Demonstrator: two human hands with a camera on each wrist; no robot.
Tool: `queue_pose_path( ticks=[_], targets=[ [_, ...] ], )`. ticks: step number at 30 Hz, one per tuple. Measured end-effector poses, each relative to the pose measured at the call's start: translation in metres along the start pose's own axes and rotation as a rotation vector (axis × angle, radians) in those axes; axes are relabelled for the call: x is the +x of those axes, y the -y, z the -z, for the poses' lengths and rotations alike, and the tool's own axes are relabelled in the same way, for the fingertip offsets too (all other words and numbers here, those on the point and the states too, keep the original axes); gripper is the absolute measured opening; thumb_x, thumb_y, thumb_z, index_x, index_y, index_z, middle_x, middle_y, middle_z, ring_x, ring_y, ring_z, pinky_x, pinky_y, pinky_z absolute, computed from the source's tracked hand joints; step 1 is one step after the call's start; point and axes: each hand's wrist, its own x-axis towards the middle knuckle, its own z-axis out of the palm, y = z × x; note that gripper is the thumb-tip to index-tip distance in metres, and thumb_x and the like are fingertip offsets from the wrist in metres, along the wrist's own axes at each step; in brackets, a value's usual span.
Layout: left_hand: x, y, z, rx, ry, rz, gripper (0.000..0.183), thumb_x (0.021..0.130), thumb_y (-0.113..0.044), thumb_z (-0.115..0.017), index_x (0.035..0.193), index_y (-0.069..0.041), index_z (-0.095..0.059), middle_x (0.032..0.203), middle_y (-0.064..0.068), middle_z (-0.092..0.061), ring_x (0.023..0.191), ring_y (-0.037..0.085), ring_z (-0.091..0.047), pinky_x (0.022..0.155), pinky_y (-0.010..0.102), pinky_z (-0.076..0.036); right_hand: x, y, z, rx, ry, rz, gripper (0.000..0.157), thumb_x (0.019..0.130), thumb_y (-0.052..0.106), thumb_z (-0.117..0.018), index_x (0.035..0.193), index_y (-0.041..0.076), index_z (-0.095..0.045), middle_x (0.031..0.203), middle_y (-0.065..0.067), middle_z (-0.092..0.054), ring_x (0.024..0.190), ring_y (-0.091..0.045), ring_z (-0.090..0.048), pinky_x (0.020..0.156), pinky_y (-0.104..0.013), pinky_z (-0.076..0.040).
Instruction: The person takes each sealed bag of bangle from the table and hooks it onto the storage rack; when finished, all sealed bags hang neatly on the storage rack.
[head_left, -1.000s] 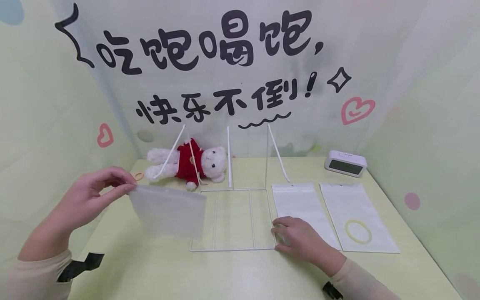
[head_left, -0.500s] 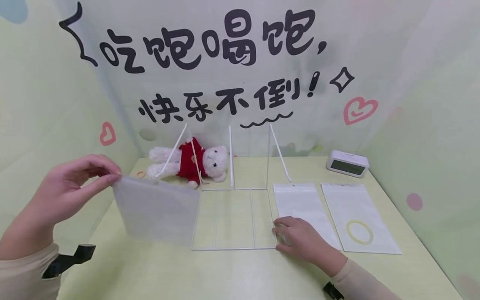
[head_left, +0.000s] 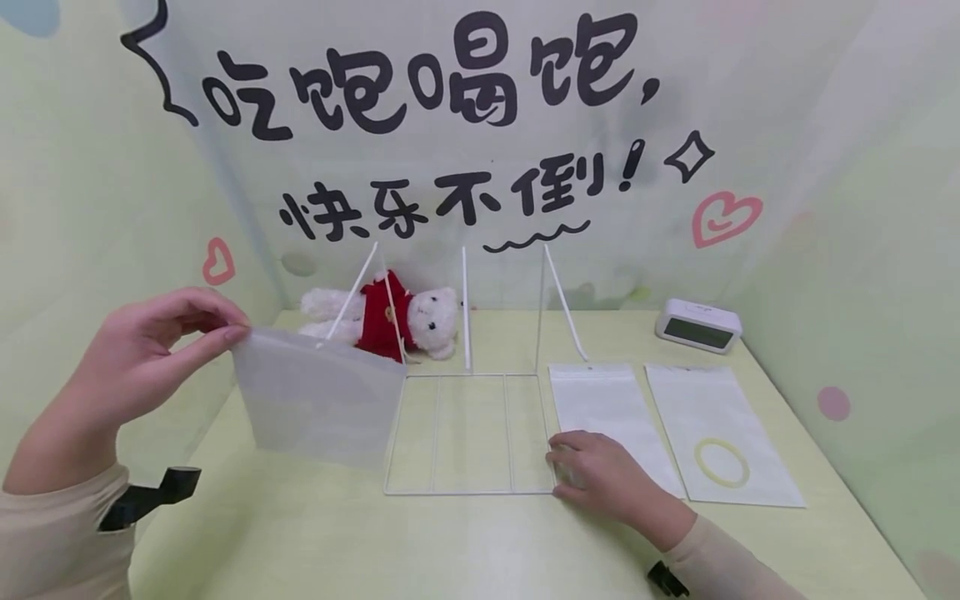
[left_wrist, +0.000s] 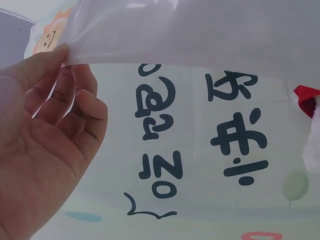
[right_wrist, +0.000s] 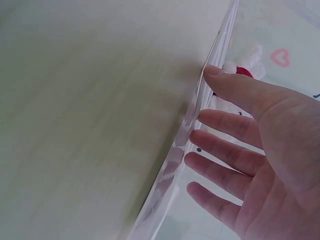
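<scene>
In the head view my left hand (head_left: 153, 358) pinches one upper corner of a translucent plastic sheet or bag (head_left: 318, 400) between thumb and fingers. The sheet hangs above the table, left of a white wire rack (head_left: 471, 375) with upright prongs. The left wrist view shows the same pinch, with the sheet (left_wrist: 200, 35) along the top. My right hand (head_left: 607, 479) rests at the rack's right front corner, over the left edge of a flat white zip bag (head_left: 603, 408). Its fingers (right_wrist: 225, 167) are loosely extended in the right wrist view, where exact contact is hard to tell.
A second white bag (head_left: 693, 400) lies at the right, a yellow ring (head_left: 722, 462) on top of it. Behind the rack lies a teddy bear (head_left: 433, 321) in a red sweater. A white digital clock (head_left: 699, 325) stands at the back right. Fabric walls enclose the table.
My left hand has moved left and up with the sheet, which now hangs a little farther from the rack. The right hand has stayed by the rack's corner. The head view has shifted slightly.
</scene>
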Motion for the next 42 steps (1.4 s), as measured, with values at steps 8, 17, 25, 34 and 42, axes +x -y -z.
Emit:
queue_pose_path(
  ticks=[8,17,25,34,42],
  targets=[
    [0.001,0.007,-0.001,0.167,0.011,0.045,0.032,0.077,0.029,-0.069,0.099,0.005,-0.071,0.092,-0.002,-0.072,0.083,0.006,-0.066,0.081,0.009,-0.055,0.001,0.004,0.001,-0.006,0.005,-0.006,0.041,0.073,0.031,-0.090,0.106,0.010,-0.078,0.120,-0.008,-0.074,0.107,-0.026,-0.072,0.090,-0.044,-0.061],
    [0.006,0.027,-0.021,0.171,-0.070,0.063,0.025,0.082,0.022,-0.071,0.098,0.004,-0.071,0.092,-0.011,-0.071,0.081,0.002,-0.065,0.075,0.006,-0.053,-0.001,0.003,-0.002,-0.009,0.015,-0.016,0.043,0.074,0.032,-0.089,0.108,0.010,-0.077,0.121,-0.008,-0.074,0.108,-0.025,-0.071,0.091,-0.044,-0.061],
    [0.012,0.037,-0.036,0.210,-0.147,0.153,0.015,0.090,0.010,-0.072,0.102,0.002,-0.072,0.093,-0.017,-0.069,0.084,0.001,-0.064,0.076,0.004,-0.052,0.000,0.002,-0.001,-0.010,0.018,-0.010,0.043,0.075,0.033,-0.089,0.109,0.009,-0.078,0.121,-0.008,-0.073,0.108,-0.025,-0.072,0.091,-0.044,-0.062],
    [0.017,0.048,-0.044,0.226,-0.150,0.239,0.017,0.095,0.000,-0.071,0.112,-0.001,-0.070,0.096,-0.020,-0.066,0.088,-0.001,-0.061,0.076,0.003,-0.050,0.000,0.002,-0.001,-0.007,0.003,-0.006,0.043,0.074,0.033,-0.090,0.108,0.010,-0.078,0.121,-0.009,-0.074,0.109,-0.026,-0.071,0.091,-0.044,-0.061],
    [0.017,0.054,-0.048,0.248,-0.172,0.255,0.020,0.097,-0.008,-0.072,0.116,-0.002,-0.069,0.098,-0.018,-0.065,0.089,-0.001,-0.062,0.076,0.003,-0.050,0.000,0.002,-0.001,-0.012,0.010,-0.011,0.042,0.074,0.033,-0.090,0.108,0.010,-0.078,0.121,-0.008,-0.074,0.109,-0.026,-0.071,0.092,-0.045,-0.061]
  ],
)
